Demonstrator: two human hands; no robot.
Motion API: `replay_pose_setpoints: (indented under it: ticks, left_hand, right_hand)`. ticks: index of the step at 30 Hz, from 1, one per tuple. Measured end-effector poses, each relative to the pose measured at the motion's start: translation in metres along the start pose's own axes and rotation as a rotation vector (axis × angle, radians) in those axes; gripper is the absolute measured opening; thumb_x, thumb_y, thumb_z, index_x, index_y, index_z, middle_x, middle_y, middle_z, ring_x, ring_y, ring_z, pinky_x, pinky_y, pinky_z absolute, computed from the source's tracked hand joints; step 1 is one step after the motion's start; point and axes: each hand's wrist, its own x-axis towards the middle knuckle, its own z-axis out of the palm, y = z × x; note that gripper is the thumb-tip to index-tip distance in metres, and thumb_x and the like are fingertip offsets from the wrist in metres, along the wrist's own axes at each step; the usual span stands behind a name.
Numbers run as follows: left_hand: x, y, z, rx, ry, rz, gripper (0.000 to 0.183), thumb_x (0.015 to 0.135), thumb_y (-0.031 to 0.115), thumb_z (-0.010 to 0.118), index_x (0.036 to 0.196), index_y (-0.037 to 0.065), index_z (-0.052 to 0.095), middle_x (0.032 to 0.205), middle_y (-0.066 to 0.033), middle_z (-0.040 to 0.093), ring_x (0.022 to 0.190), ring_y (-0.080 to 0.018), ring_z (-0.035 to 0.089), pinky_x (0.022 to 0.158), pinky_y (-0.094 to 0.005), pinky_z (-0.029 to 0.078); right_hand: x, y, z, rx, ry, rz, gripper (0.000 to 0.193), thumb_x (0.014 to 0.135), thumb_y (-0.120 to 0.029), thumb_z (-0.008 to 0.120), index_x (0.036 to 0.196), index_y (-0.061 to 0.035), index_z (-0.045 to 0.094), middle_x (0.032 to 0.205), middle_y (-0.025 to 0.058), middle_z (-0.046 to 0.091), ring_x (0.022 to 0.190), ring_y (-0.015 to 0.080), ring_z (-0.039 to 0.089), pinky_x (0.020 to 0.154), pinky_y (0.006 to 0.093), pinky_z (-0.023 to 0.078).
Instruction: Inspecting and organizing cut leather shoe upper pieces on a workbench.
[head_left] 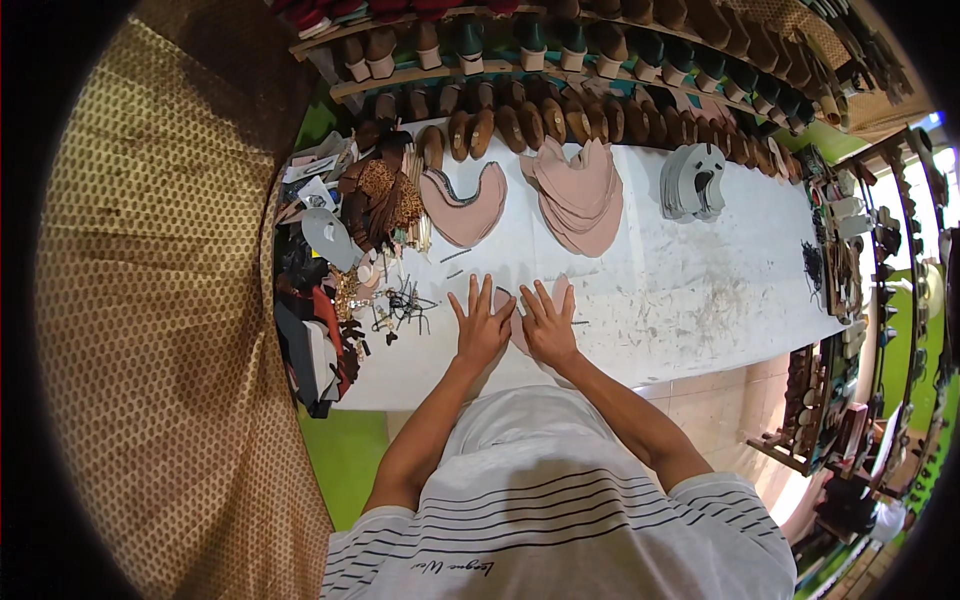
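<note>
Two bare hands lie flat over a pink piece at the near edge of a white-topped table, left of the middle of that edge. The left hand and the right hand rest side by side, fingers spread and pointing toward the far edge — neither appears to pinch anything. The pink piece shows between them and beyond the right fingers; the rest of its outline is hidden.

Farther in, toward the far edge, sit a curved pink stack with a dark strip along its inner rim, a larger pink stack with a notched top, and, toward the far right corner, a gray stack. Brown shoe lasts line the far edge, below shelves of more footwear forms.

Brown scraps crowd the far left corner — with a tangle of thin black strips lying nearer, inside the left edge. A bundle of dark strands lies by the right edge.
</note>
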Motion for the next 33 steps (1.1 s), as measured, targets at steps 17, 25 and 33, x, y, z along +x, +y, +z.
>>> replay_pose_setpoints:
  ticks: [17,25,33]
  left_hand:
    - [-0.013,0.007,-0.013,0.033,-0.133,0.082,0.053,0.089,0.021,0.065,0.141,0.03,0.064,0.169,-0.0221,0.02,0.157,-0.0479,0.012,0.112,-0.0822,0.004]
    - [-0.015,0.008,-0.012,-0.018,-0.136,0.048,0.049,0.09,0.019,0.06,0.138,0.026,0.067,0.17,-0.0213,0.018,0.157,-0.0459,0.012,0.112,-0.0822,0.004]
    - [-0.015,0.01,-0.017,-0.064,-0.103,0.06,0.049,0.088,0.02,0.061,0.136,0.022,0.068,0.168,-0.0239,0.023,0.156,-0.0459,0.017,0.114,-0.0804,0.005]
  right_hand:
    - [-0.013,0.003,0.001,0.001,-0.008,0.018,0.012,0.087,-0.015,0.069,0.091,-0.004,0.071,0.153,0.0139,0.05,0.149,0.0366,0.037,0.112,0.0829,0.011]
    - [-0.033,0.008,-0.008,0.044,0.028,0.028,0.007,0.089,-0.017,0.071,0.092,-0.0102,0.072,0.153,0.0124,0.05,0.148,0.0352,0.039,0.115,0.0797,0.011]
    - [-0.035,0.007,-0.013,0.062,0.024,0.165,0.006,0.088,-0.017,0.074,0.089,-0.0114,0.074,0.15,0.0109,0.052,0.148,0.0342,0.039,0.116,0.078,0.008]
